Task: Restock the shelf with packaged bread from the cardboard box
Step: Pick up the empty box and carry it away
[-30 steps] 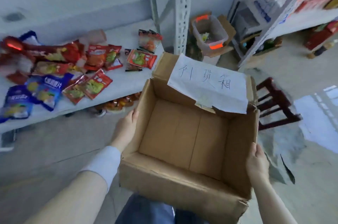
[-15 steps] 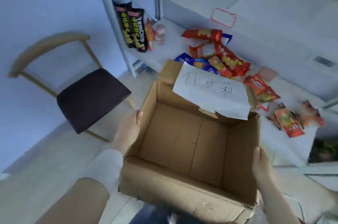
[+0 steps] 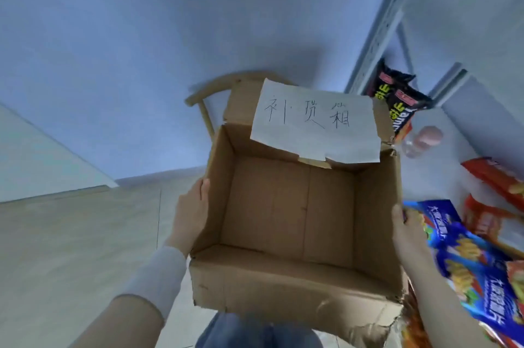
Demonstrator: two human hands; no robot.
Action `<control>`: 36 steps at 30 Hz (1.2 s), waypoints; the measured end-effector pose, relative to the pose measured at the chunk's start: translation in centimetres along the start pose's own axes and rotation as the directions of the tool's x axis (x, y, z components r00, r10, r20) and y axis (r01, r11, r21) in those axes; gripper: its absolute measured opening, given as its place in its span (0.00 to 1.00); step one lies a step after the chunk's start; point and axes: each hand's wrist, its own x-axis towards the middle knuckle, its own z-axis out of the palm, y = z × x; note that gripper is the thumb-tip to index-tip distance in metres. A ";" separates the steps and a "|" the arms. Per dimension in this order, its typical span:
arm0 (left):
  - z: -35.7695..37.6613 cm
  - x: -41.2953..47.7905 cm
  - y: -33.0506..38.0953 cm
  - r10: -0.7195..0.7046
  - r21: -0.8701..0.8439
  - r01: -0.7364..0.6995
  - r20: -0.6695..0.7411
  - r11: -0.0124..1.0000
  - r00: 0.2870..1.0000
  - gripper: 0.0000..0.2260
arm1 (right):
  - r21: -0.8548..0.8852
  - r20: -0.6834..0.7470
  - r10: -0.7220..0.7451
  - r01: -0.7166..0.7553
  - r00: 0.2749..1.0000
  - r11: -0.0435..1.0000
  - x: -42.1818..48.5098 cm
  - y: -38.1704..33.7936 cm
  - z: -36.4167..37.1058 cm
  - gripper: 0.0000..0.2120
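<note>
I hold an open brown cardboard box [image 3: 286,293] in front of me, and nothing shows inside it. A white paper sheet [image 3: 314,123] with handwritten characters hangs over its far flap. My left hand [image 3: 191,217] grips the box's left wall. My right hand [image 3: 408,234] grips its right wall. The white shelf [image 3: 436,174] lies to the right, carrying snack packages: blue bags [image 3: 482,274], red bags [image 3: 499,180] and black packets [image 3: 397,98] standing at its end.
A wooden chair [image 3: 209,95] stands behind the box against the blue wall. A grey shelf upright [image 3: 377,24] rises at the right. A small clear bottle [image 3: 419,143] lies on the shelf. Pale floor spreads to the left.
The view has swung left with the box. The shelf now sits at the right edge and the chair is behind the box. Both hands keep their grip on the box walls.
</note>
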 end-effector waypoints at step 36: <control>12.4 27.0 -10.1 -0.494 -0.015 0.494 -0.031 0.870 0.869 0.18 | -0.277 0.311 0.156 -0.067 0.938 0.959 26.6 -7.0 27.7 0.22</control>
